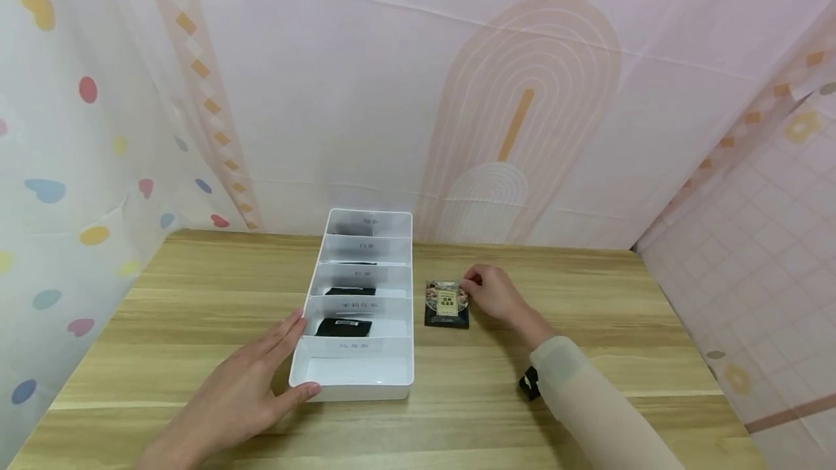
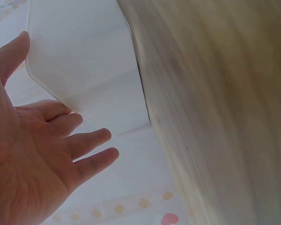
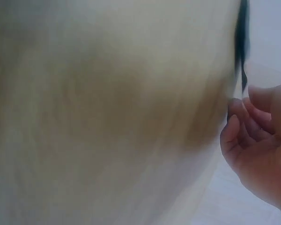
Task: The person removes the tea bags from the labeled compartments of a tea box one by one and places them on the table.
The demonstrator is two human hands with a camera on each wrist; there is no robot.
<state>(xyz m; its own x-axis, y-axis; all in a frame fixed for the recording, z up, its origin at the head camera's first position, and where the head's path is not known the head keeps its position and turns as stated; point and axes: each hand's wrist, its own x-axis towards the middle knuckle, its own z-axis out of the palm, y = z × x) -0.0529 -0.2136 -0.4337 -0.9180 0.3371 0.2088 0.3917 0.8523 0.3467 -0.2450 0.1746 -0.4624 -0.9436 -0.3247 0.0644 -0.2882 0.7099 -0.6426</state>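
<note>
A long white organizer box (image 1: pixel 353 392) with labelled compartments stands on the table. Its nearest compartment holds nothing visible; several others contain black packets, such as the black packet (image 1: pixel 344 328) one row behind. My left hand (image 1: pixel 244 376) touches the box's near left corner, thumb at the front and fingers extended along the side; the left wrist view shows this hand (image 2: pixel 51 140) from the palm. Right of the box, my right hand (image 1: pixel 496 296) pinches the upper right edge of a dark tea sachet (image 1: pixel 447 304) with a pale yellow label. In the right wrist view the sachet (image 3: pixel 242 42) appears edge-on.
Another black packet (image 1: pixel 530 383) lies partly hidden beneath the right forearm. The wooden table (image 1: pixel 196 289) ends at a patterned cloth (image 1: pixel 366 93) behind it, with more cloth at both sides.
</note>
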